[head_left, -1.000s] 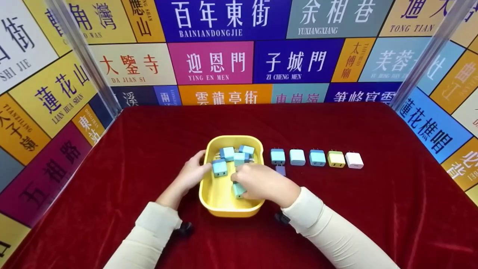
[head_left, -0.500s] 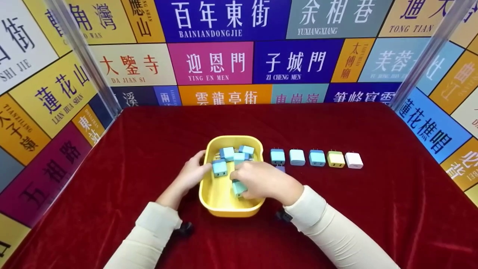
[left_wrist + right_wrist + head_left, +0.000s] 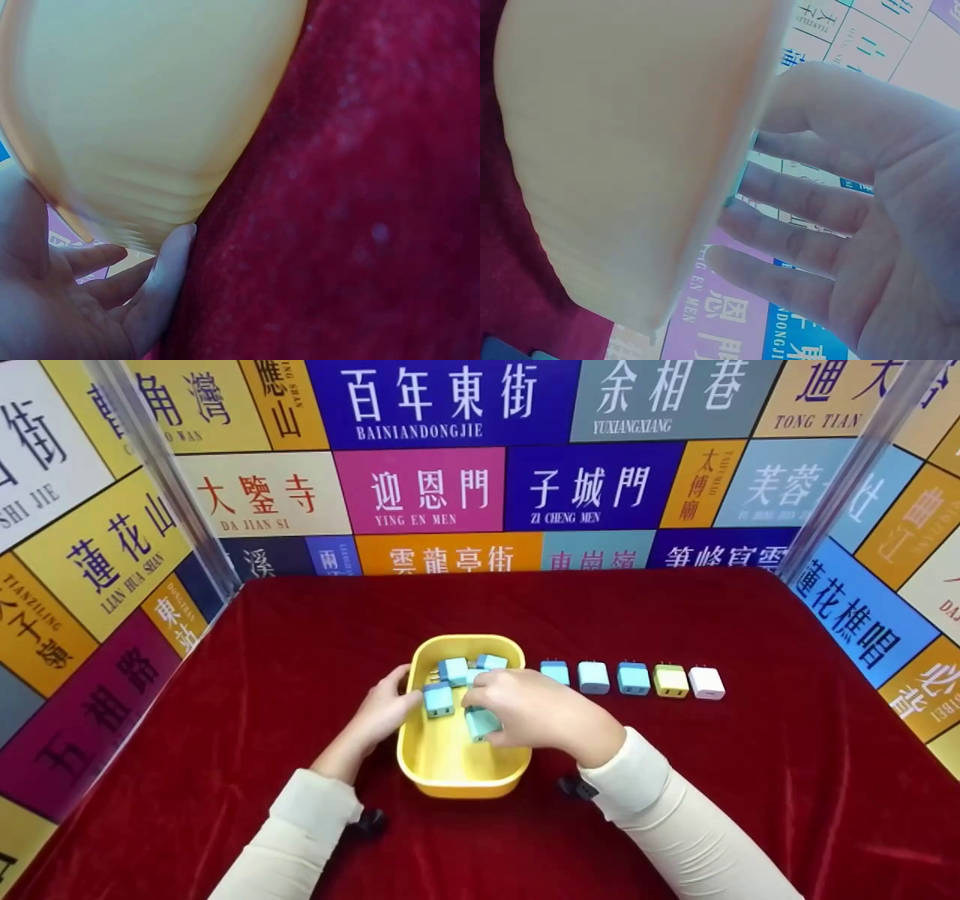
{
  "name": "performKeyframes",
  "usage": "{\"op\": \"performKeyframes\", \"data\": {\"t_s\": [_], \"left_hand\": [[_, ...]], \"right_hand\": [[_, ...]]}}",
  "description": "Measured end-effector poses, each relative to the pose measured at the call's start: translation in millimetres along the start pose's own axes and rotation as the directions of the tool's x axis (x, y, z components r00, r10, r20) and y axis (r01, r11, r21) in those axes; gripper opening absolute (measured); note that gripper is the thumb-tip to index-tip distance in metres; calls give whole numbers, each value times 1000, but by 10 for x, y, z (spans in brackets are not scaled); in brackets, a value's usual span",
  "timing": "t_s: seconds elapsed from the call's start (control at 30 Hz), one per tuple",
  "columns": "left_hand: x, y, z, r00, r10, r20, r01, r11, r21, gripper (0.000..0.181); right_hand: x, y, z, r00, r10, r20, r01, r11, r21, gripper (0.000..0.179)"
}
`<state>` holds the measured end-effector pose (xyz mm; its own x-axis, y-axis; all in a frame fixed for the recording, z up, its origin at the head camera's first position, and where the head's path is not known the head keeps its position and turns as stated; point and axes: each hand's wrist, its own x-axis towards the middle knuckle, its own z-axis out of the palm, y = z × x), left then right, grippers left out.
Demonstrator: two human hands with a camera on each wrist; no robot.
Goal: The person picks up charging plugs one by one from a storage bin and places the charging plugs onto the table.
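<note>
A yellow plastic bin [image 3: 469,791] with several blue-and-turquoise plug chargers [image 3: 439,702] inside stands before me. My left hand [image 3: 386,709] holds its left wall; the left wrist view shows bent fingers [image 3: 169,274] against the outer side. Reaching over the right rim, my right hand [image 3: 525,709] pinches a turquoise charger [image 3: 481,726] between thumb and fingers, inside the bin. In the right wrist view the bin wall [image 3: 622,150] hides the fingertips and nearly all of that charger.
Right of the bin is a row of chargers: a blue one [image 3: 554,670], a pale one [image 3: 593,678], another blue one [image 3: 634,678], a yellow-green one [image 3: 670,681] and a white one [image 3: 706,682]. Red cloth [image 3: 337,622] covers the table; sign-printed panels [image 3: 420,487] surround it.
My right hand has risen slightly and shifted right with the turquoise charger. It now covers a purple charger that showed beside the bin. The left hand stays on the bin.
</note>
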<state>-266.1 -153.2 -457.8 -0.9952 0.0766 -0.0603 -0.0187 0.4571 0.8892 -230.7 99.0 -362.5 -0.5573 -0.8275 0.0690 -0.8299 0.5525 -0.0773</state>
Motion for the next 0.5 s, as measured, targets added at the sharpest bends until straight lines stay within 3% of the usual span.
{"op": "performKeyframes", "data": {"t_s": [0.5], "left_hand": [[3, -6, 10, 1000, 2, 7, -2, 1000, -15, 64]], "right_hand": [[-94, 23, -93, 1000, -9, 8, 9, 1000, -19, 39]]}}
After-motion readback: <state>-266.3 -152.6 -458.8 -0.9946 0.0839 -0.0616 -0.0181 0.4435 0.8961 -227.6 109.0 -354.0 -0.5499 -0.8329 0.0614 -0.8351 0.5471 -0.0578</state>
